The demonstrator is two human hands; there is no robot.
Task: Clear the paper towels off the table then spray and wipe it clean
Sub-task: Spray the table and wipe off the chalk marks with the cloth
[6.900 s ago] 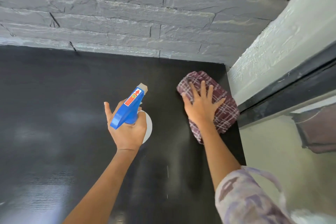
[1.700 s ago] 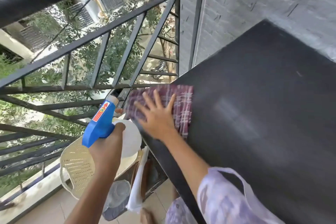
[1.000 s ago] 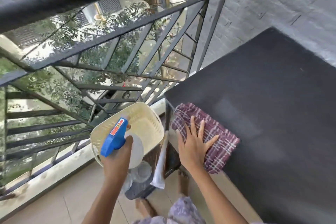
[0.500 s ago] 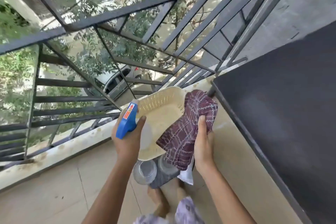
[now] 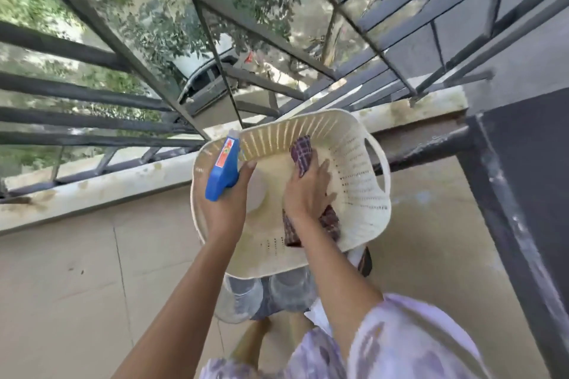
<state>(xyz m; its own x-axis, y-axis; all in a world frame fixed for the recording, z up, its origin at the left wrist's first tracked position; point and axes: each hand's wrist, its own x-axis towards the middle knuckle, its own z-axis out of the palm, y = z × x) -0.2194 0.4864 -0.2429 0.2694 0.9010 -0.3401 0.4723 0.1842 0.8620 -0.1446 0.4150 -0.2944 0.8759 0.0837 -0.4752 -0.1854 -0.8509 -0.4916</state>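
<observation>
Maroon checked wiping cloth (image 5: 301,152) lies inside the cream perforated plastic basket (image 5: 363,181) beside the black table (image 5: 535,144), with our right hand (image 5: 304,191) curled over it. Our left hand (image 5: 226,203) grips the blue-headed white spray bottle (image 5: 223,169) above the basket. We judge the wiping is done and we are stowing tools. Next we release the cloth and set the bottle in.

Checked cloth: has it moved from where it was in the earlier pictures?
Yes. The checked cloth has left the black table top and now lies off its left edge, inside the cream basket, under the right hand.
</observation>
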